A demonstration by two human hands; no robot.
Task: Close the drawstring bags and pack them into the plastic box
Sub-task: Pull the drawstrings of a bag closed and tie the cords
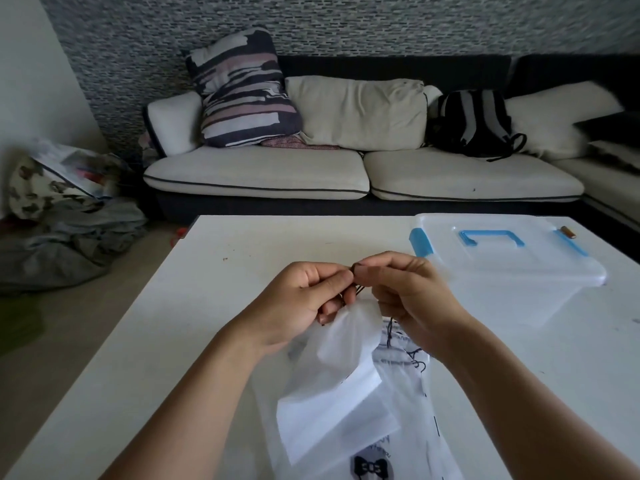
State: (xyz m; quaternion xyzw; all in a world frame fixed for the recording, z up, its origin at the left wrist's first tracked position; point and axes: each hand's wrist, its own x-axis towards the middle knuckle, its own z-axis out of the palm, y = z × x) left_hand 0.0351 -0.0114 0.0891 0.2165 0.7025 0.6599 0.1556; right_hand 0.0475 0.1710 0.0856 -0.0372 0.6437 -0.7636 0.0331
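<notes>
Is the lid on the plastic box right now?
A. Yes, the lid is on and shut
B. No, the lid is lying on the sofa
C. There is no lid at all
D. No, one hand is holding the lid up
A: the plastic box on the table has its lid with the blue handle sitting flat on top, while both hands are busy with a bag's drawstring.

Left hand (pixel 304 299): bare, with no ring, glove or watch showing.
Right hand (pixel 405 292): bare, likewise without ring, glove or band.
Fingers (pixel 337 284): nails short and unpainted where they show.
Left forearm (pixel 194 393): uncovered from wrist to the bottom edge of the view.
Right forearm (pixel 512 386): uncovered too; no sleeve or cuff comes into view.
Markings: none to be made out on either arm.
</notes>
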